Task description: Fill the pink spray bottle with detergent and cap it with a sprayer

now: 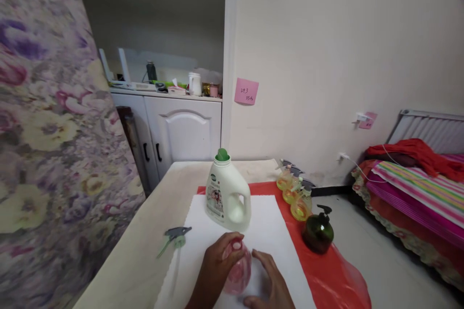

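Note:
My left hand [214, 266] is wrapped round the neck of a clear pink bottle [238, 274] whose mouth is uncovered. Just to its right, my right hand [271, 284] is open, thumb and fingers spread in a curve beside the bottle; a small gap seems to part them. Behind the bottle stands a pale green detergent jug [227, 198] with a handle and a green piece in its mouth. A trigger spray head [175, 237], grey and green with its tube, lies on the left edge of the white sheet [264, 212].
Along the right edge, on red plastic [290, 231], stand several yellow spray bottles [300, 208] and a dark green pump bottle [318, 232]. The table [145, 231] reaches the wall. A floral curtain [68, 145] hangs at left, a bed [416, 203] stands at right.

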`<state>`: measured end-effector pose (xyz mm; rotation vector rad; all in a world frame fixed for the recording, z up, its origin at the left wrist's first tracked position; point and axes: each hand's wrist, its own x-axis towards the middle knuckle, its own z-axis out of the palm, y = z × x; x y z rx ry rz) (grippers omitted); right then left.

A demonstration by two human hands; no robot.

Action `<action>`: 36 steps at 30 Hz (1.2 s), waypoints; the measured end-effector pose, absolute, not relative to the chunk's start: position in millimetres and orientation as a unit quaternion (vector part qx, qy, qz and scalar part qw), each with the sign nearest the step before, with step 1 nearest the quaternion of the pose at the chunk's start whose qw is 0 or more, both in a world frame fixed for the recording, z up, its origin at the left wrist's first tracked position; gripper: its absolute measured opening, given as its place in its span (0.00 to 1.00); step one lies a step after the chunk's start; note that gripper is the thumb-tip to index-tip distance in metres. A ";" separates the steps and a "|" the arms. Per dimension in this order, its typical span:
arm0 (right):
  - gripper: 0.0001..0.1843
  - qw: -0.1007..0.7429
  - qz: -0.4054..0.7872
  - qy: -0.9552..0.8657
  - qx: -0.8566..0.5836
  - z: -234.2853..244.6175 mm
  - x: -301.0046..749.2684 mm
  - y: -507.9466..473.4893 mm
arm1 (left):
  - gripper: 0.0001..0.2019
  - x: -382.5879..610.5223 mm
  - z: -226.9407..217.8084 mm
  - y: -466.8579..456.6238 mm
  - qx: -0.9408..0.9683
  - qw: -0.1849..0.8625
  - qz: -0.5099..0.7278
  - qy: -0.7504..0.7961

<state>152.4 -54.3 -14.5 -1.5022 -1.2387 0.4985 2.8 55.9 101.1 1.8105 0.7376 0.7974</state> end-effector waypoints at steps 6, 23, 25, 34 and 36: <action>0.53 0.543 0.251 -0.482 -0.640 -9.0 134.6 -45.4 | 0.16 2.9 94.7 55.2 0.732 0.524 0.312 0.302; 0.41 0.592 0.211 -0.477 -0.614 -24.7 122.9 -29.9 | 0.16 -95.0 40.8 104.2 0.622 0.258 0.382 0.633; 0.41 0.594 0.212 -0.480 -0.610 -24.9 123.1 -30.4 | 0.13 -97.1 42.2 98.4 0.640 0.226 0.341 0.651; 0.44 0.614 0.220 -0.479 -0.587 -20.4 122.5 -29.8 | 0.15 -82.9 63.8 124.7 0.695 0.148 0.174 0.682; 0.43 0.622 0.211 -0.478 -0.583 -18.3 120.0 -27.9 | 0.18 -79.4 67.7 132.7 0.699 0.135 0.163 0.684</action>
